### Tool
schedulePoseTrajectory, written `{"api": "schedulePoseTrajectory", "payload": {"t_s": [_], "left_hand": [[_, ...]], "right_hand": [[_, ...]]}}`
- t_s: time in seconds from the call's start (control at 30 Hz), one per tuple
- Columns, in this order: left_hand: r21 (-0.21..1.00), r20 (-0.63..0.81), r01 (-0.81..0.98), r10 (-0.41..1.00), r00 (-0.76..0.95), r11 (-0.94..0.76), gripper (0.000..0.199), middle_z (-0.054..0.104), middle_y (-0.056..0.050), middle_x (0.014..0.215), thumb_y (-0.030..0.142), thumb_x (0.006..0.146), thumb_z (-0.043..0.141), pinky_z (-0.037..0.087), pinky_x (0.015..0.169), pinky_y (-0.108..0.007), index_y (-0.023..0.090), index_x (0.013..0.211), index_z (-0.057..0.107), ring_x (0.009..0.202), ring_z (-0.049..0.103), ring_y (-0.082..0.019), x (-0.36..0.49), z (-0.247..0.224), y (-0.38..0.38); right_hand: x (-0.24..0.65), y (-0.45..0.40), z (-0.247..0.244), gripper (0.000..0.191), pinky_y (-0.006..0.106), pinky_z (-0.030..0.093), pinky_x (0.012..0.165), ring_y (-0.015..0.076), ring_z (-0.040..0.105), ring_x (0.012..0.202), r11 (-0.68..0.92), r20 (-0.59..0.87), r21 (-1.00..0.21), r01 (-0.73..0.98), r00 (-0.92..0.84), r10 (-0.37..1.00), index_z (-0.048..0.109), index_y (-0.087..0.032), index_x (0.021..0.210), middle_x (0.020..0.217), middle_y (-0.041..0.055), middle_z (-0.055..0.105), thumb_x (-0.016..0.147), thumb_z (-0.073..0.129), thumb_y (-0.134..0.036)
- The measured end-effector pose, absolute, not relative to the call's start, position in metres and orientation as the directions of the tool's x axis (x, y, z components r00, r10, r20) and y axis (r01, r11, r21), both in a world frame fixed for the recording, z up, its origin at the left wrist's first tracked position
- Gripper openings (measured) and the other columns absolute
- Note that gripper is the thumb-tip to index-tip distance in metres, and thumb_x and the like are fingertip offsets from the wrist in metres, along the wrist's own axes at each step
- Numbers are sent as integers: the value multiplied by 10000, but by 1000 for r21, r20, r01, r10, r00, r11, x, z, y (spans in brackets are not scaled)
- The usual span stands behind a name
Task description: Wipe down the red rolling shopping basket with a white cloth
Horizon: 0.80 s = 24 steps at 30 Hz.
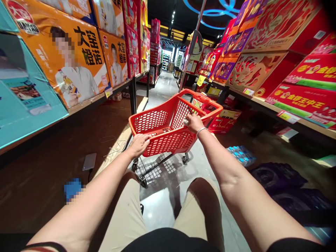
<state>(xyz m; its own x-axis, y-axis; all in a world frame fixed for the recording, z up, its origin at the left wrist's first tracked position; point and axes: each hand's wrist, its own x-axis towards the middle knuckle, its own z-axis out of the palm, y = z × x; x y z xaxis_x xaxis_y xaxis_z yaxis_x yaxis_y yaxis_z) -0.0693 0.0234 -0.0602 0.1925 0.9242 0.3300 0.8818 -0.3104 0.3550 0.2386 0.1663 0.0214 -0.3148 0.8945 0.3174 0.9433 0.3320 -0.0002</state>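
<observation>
A red plastic shopping cart (168, 143) stands sideways in front of my legs, its handle end at the far right. Its lattice basket looks bare inside where I can see. My left hand (139, 144) is closed over the rim at the near left corner, knuckles up. Over the near side rim, closer to the handle, my right hand (194, 122) is closed, its fingers reaching inside the basket. Something small and shiny shows by those fingers; I cannot make it out. A pale bracelet (202, 131) circles the right wrist.
Shelves of orange boxes (78, 52) line the left side; red gift boxes (307, 101) fill the right. Shrink-wrapped bottles (240, 155) lie low at right. A pale flat device (89, 161) with a cable lies at left. A grey floor aisle (166, 82) runs ahead.
</observation>
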Motion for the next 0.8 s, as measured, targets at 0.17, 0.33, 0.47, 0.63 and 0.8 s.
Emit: {"api": "schedulePoseTrajectory", "payload": {"t_s": [0.17, 0.33, 0.47, 0.63, 0.8], "left_hand": [[277, 244, 932, 955, 169, -235, 514, 701, -104, 1226, 246, 871, 418, 461, 1038, -416, 176, 1339, 619, 1129, 635, -273, -56, -40, 32], [254, 230, 953, 967, 107, -166, 675, 619, -127, 1299, 291, 862, 471, 439, 1037, -458, 183, 1528, 456, 1192, 567, -315, -32, -42, 39], [249, 231, 951, 965, 127, -185, 710, 594, -95, 1244, 252, 839, 482, 407, 1028, -455, 244, 1547, 426, 1160, 534, -293, -33, -52, 40], [285, 264, 937, 957, 123, -199, 695, 584, -84, 1203, 231, 806, 506, 390, 1014, -447, 250, 1500, 483, 1127, 517, -282, -38, -55, 39], [299, 280, 932, 952, 121, -206, 672, 591, -85, 1178, 218, 790, 526, 383, 1015, -455, 244, 1461, 519, 1116, 520, -288, -40, -54, 41]], "right_hand": [[231, 147, -6, 300, 363, 393, 927, 250, 483, 1002, 485, 500, -117, 866, -371, 783, 696, -182, 1091, 1096, 109, 582, 828, 576, -101], [198, 122, -48, 392, 400, 383, 1030, 241, 466, 1112, 637, 666, -181, 750, -384, 640, 693, -232, 1163, 1150, 87, 572, 847, 551, -47], [171, 108, -96, 320, 456, 355, 1108, 286, 374, 1253, 611, 739, -137, 779, -331, 587, 718, -297, 1183, 1302, 92, 526, 934, 580, -151], [168, 102, -152, 314, 471, 348, 1131, 291, 365, 1264, 621, 618, -49, 782, -465, 634, 740, -352, 1175, 1344, 63, 548, 965, 572, -190], [182, 91, -175, 238, 406, 432, 1010, 263, 421, 1165, 710, 430, 12, 704, -644, 632, 744, -358, 1139, 1276, 58, 614, 966, 608, -267]]}}
